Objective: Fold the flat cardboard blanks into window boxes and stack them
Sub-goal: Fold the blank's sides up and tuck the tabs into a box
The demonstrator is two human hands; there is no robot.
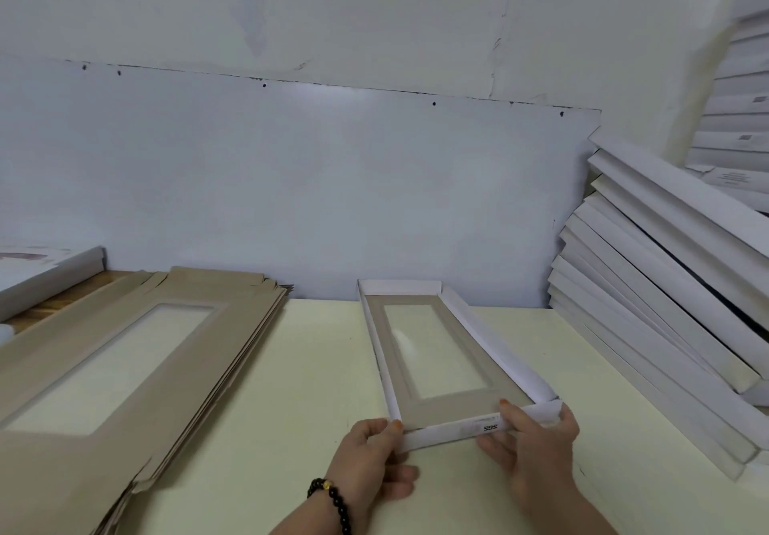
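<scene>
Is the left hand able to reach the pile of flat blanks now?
Probably not at once: the left hand grips the near end of the box. Once it lets go, the way over the table to the flat blanks looks free.

One box (441, 351) with a window lies open on the table (299, 389), and two hands are on it, the left hand (370, 455) and the right hand (537, 439). One pile of flat blanks (125, 364) to the left, too many sheets to count. One leaning stack of finished boxes (666, 305) to the right, a dozen or so
</scene>
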